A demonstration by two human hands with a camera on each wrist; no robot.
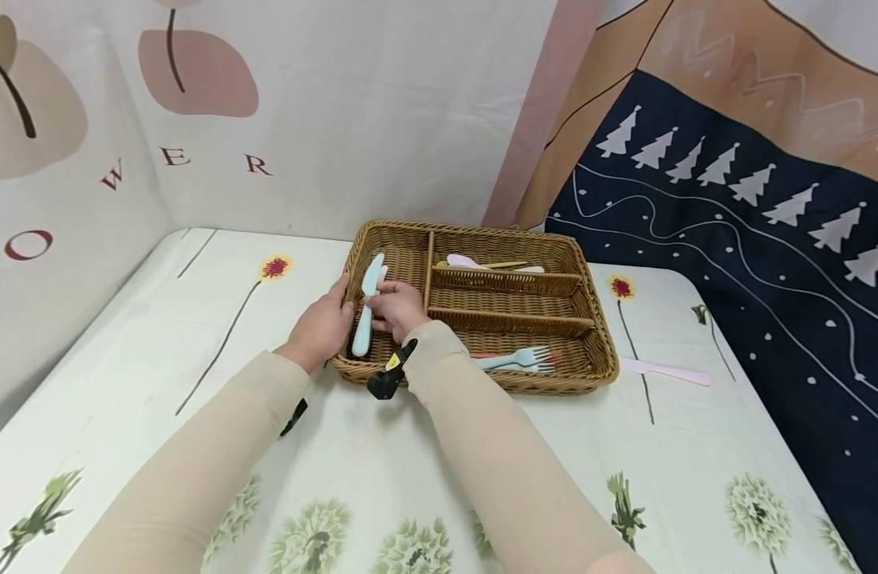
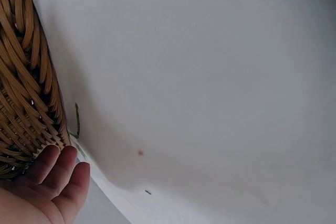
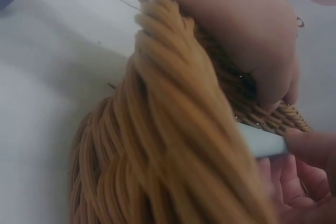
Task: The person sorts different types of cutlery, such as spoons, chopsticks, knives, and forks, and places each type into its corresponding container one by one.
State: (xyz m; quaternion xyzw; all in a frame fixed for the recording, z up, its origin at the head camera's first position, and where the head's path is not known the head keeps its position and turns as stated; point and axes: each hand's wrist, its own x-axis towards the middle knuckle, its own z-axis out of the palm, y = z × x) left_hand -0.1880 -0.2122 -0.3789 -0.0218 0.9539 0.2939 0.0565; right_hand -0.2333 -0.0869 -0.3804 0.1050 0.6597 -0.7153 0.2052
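Observation:
A brown wicker basket (image 1: 561, 386) with dividers stands at the back of the table. My left hand (image 1: 320, 328) grips its left wall, thumb over the rim and fingers along the outside; those fingers (image 2: 55, 174) show against the weave in the left wrist view. My right hand (image 1: 401, 307) reaches into the left compartment and pinches a light blue plastic knife (image 1: 363, 333), its blade toward the back. Beside the blade a whitish utensil tip (image 1: 382, 274) shows, mostly hidden. In the right wrist view the basket rim covers part of the blue handle (image 3: 262, 141).
Light blue forks (image 1: 513, 359) lie in the front right compartment, with orange tines beside them. A pink spoon (image 1: 462, 261) and other cutlery lie in the rear compartment. A pink knife (image 1: 668, 371) rests on the flowered tablecloth, right of the basket. Printed cloth hangs behind.

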